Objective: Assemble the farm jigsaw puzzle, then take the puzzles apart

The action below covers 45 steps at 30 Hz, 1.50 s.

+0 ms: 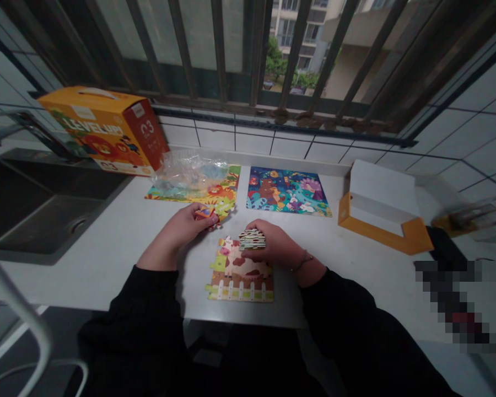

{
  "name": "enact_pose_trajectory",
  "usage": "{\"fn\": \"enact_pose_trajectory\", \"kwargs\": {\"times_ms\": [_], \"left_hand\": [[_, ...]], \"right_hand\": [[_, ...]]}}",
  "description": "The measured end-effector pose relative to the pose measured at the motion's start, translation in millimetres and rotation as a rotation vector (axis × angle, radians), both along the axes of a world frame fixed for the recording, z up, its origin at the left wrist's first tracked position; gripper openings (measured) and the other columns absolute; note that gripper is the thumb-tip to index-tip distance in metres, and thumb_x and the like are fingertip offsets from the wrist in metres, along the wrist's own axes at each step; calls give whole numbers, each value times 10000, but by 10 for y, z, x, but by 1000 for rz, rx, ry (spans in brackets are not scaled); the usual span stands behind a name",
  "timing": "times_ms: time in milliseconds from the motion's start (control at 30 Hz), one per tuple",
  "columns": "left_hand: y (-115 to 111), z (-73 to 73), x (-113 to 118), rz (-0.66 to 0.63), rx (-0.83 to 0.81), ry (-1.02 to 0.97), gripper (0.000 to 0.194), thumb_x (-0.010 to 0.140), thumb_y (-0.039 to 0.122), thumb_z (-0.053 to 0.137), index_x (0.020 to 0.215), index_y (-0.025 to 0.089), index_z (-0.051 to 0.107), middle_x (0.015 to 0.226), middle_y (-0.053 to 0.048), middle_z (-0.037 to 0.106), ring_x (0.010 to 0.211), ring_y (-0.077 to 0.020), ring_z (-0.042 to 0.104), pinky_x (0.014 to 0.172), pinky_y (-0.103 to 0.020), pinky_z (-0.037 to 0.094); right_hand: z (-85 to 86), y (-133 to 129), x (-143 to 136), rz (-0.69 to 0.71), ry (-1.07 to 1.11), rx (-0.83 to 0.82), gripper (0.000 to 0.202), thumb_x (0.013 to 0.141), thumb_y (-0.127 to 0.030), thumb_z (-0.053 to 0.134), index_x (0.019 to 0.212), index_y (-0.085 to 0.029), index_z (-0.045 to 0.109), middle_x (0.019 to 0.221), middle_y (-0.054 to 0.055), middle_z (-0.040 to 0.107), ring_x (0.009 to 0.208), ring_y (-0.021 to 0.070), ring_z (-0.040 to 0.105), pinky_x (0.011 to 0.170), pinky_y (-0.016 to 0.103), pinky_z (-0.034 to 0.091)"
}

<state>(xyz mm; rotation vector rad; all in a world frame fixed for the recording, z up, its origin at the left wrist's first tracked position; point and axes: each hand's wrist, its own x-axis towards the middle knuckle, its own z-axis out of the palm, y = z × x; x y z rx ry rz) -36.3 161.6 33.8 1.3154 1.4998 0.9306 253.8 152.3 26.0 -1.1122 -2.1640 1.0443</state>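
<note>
My left hand [185, 221] pinches puzzle pieces [205, 212] and, apart from it, my right hand [279, 245] clamps a stack [252, 240] over the cow picture [242, 288], presumably against scattering.

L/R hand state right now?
Left hand: closed on a puzzle piece.
Right hand: closed around a stack of puzzle pieces, above the cow puzzle.

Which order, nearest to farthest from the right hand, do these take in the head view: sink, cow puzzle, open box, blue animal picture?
1. Cow puzzle, partly beneath the right hand.
2. Blue animal picture, just beyond.
3. Open box, right side.
4. Sink, far left.
</note>
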Motion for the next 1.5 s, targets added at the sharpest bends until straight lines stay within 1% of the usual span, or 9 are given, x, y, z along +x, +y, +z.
{"fn": "enact_pose_trajectory", "kwargs": {"times_ms": [133, 233, 333, 433, 733, 1033, 1133, 1267, 1500], "left_hand": [[-61, -14, 111, -189, 92, -55, 348, 831, 439, 877, 985, 228, 647, 864, -2, 702, 727, -156, 605, 648, -271, 427], [-120, -1, 228, -336, 107, -94, 313, 897, 432, 834, 1012, 235, 619, 824, 25, 648, 734, -151, 587, 654, -266, 421], [-161, -2, 312, -384, 93, -92, 294, 931, 425, 805, 1065, 240, 621, 825, 26, 646, 734, -158, 593, 652, -273, 426], [-172, -20, 342, -368, 118, -100, 291, 939, 434, 796, 1067, 231, 631, 832, 20, 642, 741, -160, 588, 660, -279, 438], [-193, -37, 348, -253, 117, -125, 345, 965, 460, 749, 1199, 236, 629, 877, 2, 666, 743, -166, 580, 642, -277, 431], [-184, -57, 501, -366, 192, -77, 395, 924, 302, 760, 1312, 257, 706, 1229, -70, 761, 1009, -220, 708, 825, -344, 565], [-184, -81, 603, -348, 197, -25, 416, 862, 229, 790, 1273, 239, 724, 1113, -53, 787, 913, -202, 711, 788, -334, 561], [-203, -109, 677, -282, 192, -26, 388, 806, 159, 776, 1185, 211, 712, 991, -31, 776, 821, -176, 700, 733, -308, 555], [-221, -126, 690, -307, 181, -298, 485, 883, 153, 680, 1355, 235, 605, 1252, -95, 751, 1041, -206, 754, 859, -349, 614]], "right_hand": [[43, -5, 81, -81, 291, -281, 667, 680, -512, 997, 1177, -249, 638, 1077, 31, 778, 958, 250, 735, 851, 373, 587], [29, 12, 120, -160, 436, -350, 732, 670, -516, 996, 1247, -246, 635, 1173, 58, 768, 1038, 270, 743, 896, 393, 608], [-3, 33, 115, -178, 488, -426, 777, 671, -470, 995, 1322, -241, 638, 1242, 73, 759, 1069, 267, 741, 931, 396, 605], [-24, 42, 88, -155, 488, -504, 711, 656, -463, 1004, 1231, -218, 667, 1166, 70, 779, 993, 251, 748, 898, 387, 602], [-67, 61, 113, -208, 440, -422, 671, 661, -494, 1003, 1163, -230, 643, 1045, 40, 777, 905, 235, 735, 811, 358, 606], [-113, 51, 118, -124, 501, -344, 718, 686, -525, 1001, 1246, -256, 640, 1220, 67, 736, 1061, 266, 734, 932, 402, 612], [-93, 41, 102, -89, 460, -318, 764, 672, -508, 1016, 1278, -262, 622, 1263, 77, 725, 1123, 284, 735, 968, 419, 610], [-75, 5, 73, -37, 439, -408, 752, 690, -506, 1013, 1223, -278, 535, 1085, 33, 753, 983, 267, 770, 859, 403, 628], [-118, 63, 124, -186, 425, -128, 874, 670, -501, 1014, 1310, -289, 458, 1236, 66, 673, 1071, 279, 739, 942, 441, 620]]}}
